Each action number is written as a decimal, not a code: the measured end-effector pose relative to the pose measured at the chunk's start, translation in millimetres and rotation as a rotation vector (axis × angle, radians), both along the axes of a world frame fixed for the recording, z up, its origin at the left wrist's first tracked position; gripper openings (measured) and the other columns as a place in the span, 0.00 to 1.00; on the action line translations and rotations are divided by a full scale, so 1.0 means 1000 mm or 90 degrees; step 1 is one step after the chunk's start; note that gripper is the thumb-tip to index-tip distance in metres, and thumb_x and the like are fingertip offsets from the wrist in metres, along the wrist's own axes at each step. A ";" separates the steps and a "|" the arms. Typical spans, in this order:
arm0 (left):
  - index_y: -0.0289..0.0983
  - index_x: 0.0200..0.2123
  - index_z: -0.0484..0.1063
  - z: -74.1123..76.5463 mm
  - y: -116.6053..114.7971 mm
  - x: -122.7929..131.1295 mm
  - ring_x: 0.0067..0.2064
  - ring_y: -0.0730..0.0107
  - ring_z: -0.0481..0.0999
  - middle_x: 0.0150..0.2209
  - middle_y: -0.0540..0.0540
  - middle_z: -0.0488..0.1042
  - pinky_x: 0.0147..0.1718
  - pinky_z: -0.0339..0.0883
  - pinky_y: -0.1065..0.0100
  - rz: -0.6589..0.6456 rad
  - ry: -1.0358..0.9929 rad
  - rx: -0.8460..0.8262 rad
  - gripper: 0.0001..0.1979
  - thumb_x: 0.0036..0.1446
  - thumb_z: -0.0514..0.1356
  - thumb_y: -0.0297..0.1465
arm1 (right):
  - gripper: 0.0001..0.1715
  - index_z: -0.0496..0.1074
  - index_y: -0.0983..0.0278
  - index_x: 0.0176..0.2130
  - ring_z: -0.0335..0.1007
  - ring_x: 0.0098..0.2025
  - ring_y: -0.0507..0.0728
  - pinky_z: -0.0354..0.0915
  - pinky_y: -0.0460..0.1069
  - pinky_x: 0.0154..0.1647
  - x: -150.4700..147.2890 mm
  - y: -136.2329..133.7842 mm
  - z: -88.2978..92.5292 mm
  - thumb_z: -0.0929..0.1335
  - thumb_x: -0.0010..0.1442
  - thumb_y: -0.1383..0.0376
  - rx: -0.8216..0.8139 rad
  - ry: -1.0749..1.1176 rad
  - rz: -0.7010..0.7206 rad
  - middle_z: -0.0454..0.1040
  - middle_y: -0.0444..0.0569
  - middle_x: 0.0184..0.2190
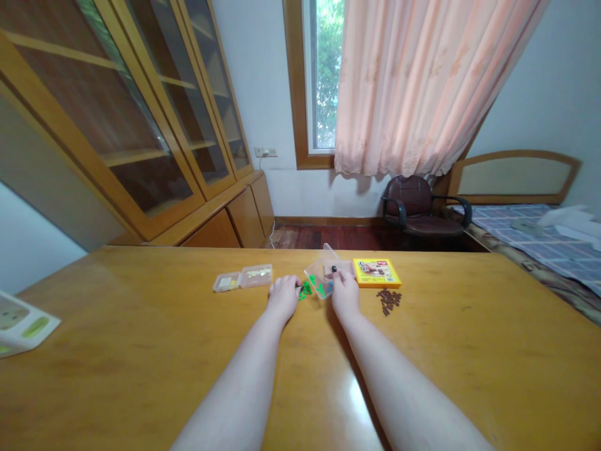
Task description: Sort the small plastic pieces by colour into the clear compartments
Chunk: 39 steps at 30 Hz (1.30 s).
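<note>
My left hand [284, 294] rests on the table with its fingers bent beside a small pile of green pieces [306, 289]; a small dark thing shows at its fingertips, too small to name. In my right hand [345, 289], the fingers are closed at a clear plastic box [315, 273] that stands tilted with its lid up. Several green pieces and a bit of blue lie in the box. A small black round thing [334, 269] shows just above my right fingertips.
Right of the box lie a yellow package [377, 273] and a pile of brown pieces [389, 300]. An open clear case [256, 275] with pale pieces is at the left. A white holder [27, 326] stands at the far left edge.
</note>
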<state>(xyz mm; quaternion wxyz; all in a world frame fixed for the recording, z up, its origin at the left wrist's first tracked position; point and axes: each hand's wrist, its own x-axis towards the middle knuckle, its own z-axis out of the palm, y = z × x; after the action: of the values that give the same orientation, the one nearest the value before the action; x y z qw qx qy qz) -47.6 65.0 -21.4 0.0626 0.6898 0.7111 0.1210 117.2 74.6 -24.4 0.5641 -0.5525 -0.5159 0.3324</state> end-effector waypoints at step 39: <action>0.41 0.37 0.71 0.002 -0.005 -0.002 0.46 0.56 0.68 0.40 0.45 0.73 0.44 0.59 0.59 0.038 0.026 -0.001 0.14 0.54 0.58 0.43 | 0.20 0.73 0.64 0.27 0.68 0.33 0.58 0.60 0.49 0.36 0.000 0.001 0.000 0.60 0.57 0.55 -0.008 0.014 -0.007 0.75 0.50 0.28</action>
<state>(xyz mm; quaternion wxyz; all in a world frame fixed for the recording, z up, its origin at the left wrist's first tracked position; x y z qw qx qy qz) -49.5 60.4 -19.2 0.0451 0.6705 0.7327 0.1077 116.9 75.6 -24.8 0.5679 -0.5552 -0.5044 0.3388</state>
